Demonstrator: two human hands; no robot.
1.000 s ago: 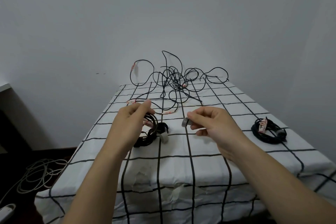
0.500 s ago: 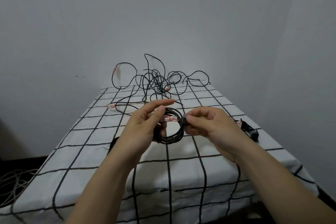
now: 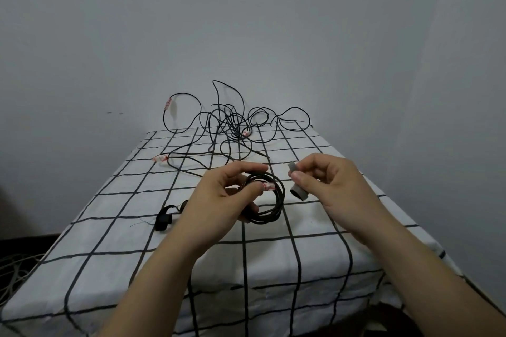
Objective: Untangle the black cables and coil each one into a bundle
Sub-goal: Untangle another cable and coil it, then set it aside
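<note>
One head-worn camera looks forward and down, close over the table (image 3: pixel 115 216).

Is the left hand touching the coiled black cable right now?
Touching. Head view: the left hand grips the coiled black cable, fingers curled through its loop.

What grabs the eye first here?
Both hands sit at centre: the left hand holds a black coil, and the right hand pinches a grey strap just beside it. Behind them a tangle of black cable sprawls, loops standing up, over the far end of the table.
</note>
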